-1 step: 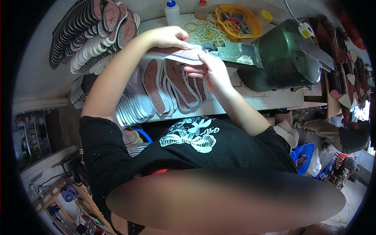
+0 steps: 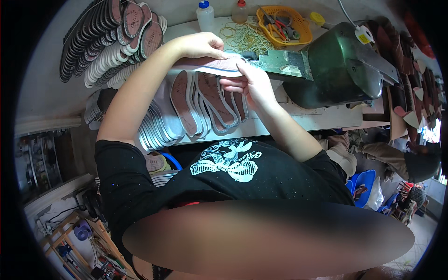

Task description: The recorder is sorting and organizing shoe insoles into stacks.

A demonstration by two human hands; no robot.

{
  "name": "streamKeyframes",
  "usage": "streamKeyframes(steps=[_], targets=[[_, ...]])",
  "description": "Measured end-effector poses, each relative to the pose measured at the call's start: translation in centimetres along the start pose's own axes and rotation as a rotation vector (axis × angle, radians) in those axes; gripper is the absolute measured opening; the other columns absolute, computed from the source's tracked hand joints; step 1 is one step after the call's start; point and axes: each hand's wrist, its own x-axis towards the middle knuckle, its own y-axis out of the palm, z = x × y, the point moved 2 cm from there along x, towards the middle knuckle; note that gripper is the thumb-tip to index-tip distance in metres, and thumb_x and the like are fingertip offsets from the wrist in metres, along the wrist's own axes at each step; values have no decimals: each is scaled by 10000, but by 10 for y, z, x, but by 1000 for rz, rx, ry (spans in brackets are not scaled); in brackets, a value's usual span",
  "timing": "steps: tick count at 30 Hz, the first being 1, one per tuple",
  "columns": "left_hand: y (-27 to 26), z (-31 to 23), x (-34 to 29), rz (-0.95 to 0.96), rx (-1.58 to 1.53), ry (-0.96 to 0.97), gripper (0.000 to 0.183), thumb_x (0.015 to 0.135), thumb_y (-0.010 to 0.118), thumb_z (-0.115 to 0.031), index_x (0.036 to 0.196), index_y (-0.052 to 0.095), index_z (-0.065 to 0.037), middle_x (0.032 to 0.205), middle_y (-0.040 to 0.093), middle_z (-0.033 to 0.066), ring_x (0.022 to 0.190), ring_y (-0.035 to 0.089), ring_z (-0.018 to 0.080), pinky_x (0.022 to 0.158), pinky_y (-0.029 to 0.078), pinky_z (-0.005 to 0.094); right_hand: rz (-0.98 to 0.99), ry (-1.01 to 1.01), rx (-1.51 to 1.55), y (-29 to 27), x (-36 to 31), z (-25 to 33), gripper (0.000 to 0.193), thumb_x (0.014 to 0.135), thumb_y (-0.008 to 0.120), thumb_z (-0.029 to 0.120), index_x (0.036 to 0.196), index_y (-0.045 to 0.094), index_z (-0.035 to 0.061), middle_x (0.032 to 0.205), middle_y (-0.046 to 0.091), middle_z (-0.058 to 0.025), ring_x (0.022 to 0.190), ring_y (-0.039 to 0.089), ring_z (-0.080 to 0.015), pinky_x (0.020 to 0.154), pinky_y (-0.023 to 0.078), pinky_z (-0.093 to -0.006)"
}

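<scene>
Between both hands I hold an insole point(image 2: 210, 66) with a reddish-brown face and a pale edge, its tip at the working end of a green machine point(image 2: 284, 64). My left hand point(image 2: 203, 45) is closed on the insole's far side, with the thumb lying along it. From the right, my right hand point(image 2: 252, 84) pinches the near edge by the tip, its other fingers curled below. Just under the hands, several pale-rimmed insoles point(image 2: 184, 102) lie overlapping on the table. The exact contact between insole and machine is hidden by fingers and glare.
Stacked insoles point(image 2: 100, 42) lean at the far left. Behind the hands are a blue-capped bottle point(image 2: 205, 17), a red-capped bottle point(image 2: 240, 13), a heap of rubber bands point(image 2: 247, 36) and a yellow basket point(image 2: 303, 35) of tools. The worktable's point(image 2: 322, 116) front edge runs before me.
</scene>
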Motion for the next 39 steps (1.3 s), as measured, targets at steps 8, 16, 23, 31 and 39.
streamKeyframes(steps=[8,16,23,31,39], targets=[[19,21,-6,-132,-37,17,339,886,605,-342,740,560,-39,628,476,-52,593,405,46,527,345,245,-27,-9,-1,-1,4,-3,392,939,506,261,1142,520,-75,953,650,-199,799,683,-259,664,583,-313],[44,0,-19,-154,-323,-164,292,897,598,-313,807,601,-35,704,577,-20,617,500,49,556,419,225,-32,-80,-30,-4,4,-5,315,907,547,258,1026,601,-28,869,668,-138,703,680,-203,609,578,-287],[57,0,-21,-173,-502,-254,256,908,578,-295,789,583,-67,671,560,-25,546,474,53,500,391,232,-2,-65,-40,-8,3,-3,317,892,568,261,1022,603,-26,869,667,-124,696,678,-190,592,577,-280],[64,-9,-21,-263,-556,-275,274,906,571,-319,814,587,-61,675,570,6,568,511,67,509,404,228,3,-77,-100,-9,4,-2,270,854,637,270,938,634,14,802,659,-78,653,650,-121,536,525,-217],[61,-32,-26,-207,-703,-410,380,924,519,-376,795,629,-36,610,611,62,435,545,109,401,444,249,129,102,-127,-22,-20,6,222,826,672,191,924,618,-1,833,637,-40,695,613,-81,591,501,-226]])
